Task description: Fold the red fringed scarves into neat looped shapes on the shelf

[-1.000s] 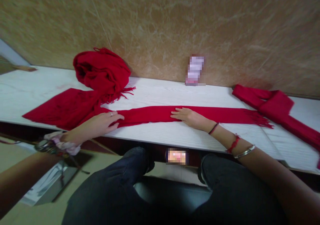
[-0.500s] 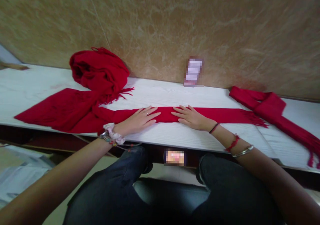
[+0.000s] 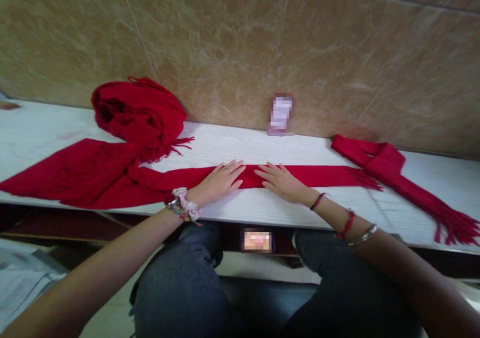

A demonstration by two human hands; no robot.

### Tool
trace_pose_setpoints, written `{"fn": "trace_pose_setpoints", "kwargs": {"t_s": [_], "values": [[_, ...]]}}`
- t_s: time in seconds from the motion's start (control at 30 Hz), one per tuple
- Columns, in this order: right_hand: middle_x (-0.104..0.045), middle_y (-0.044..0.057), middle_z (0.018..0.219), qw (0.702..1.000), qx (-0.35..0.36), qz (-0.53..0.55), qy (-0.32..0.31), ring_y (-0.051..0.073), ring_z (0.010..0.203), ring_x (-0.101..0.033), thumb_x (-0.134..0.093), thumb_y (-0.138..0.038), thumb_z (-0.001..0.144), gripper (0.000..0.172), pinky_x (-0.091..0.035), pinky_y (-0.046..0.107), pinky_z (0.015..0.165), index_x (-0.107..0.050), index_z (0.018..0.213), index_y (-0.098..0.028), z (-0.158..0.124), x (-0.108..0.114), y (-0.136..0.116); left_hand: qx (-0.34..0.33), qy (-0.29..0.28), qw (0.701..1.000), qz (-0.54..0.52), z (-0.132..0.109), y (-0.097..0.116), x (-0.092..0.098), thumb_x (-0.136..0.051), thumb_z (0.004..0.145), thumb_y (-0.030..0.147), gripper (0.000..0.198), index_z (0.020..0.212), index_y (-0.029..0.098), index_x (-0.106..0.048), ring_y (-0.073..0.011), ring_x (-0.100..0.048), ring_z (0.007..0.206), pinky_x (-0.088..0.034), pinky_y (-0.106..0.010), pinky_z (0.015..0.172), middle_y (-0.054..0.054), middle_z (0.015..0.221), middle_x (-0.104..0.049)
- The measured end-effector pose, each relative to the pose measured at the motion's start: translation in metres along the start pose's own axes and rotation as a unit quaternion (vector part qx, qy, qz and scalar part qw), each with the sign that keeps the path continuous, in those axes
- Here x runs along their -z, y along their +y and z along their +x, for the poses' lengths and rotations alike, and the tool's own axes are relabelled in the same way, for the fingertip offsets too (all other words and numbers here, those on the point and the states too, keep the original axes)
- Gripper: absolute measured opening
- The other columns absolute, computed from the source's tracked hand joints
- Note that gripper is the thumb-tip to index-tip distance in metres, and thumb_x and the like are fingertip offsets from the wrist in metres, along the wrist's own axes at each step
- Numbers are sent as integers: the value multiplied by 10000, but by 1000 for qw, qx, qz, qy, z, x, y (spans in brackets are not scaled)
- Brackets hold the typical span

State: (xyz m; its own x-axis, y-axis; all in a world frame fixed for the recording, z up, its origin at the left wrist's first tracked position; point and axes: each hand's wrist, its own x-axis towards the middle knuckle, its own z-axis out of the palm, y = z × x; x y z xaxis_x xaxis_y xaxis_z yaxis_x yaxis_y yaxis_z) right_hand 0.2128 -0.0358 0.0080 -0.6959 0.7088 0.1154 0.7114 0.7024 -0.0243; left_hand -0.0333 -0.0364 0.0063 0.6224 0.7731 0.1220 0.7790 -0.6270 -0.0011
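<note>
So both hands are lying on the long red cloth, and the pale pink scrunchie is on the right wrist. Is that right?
Not quite: the pale pink scrunchie is on the left wrist, behind the left hand, as the head view shows. Both hands do lie on the long red cloth.

You see two hands (image 3: 219,182) (image 3: 283,182), one flat scarf (image 3: 326,176), one folded scarf (image 3: 392,173), one bundle (image 3: 142,109) by the counter's (image 3: 243,207) back edge.

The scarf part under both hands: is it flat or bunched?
Flat: this red strip lies smooth from left hand, past right hand, to the fringe.
</note>
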Motion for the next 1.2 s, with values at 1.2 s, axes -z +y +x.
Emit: {"fn": "trace_pose_setpoints", "kwargs": {"t_s": [1.2], "values": [[-375, 153, 1435, 999, -39, -33, -2, 286, 1322, -311, -233, -346, 959, 493, -306, 520, 1021, -393, 1373, -131, -2, -14, 19, 1, -7, 1000, 6, -3, -2, -10, -238, 954, 364, 492, 1396, 181, -355, -216, -263, 1359, -219, -404, 1085, -72, 1477, -309]]}}
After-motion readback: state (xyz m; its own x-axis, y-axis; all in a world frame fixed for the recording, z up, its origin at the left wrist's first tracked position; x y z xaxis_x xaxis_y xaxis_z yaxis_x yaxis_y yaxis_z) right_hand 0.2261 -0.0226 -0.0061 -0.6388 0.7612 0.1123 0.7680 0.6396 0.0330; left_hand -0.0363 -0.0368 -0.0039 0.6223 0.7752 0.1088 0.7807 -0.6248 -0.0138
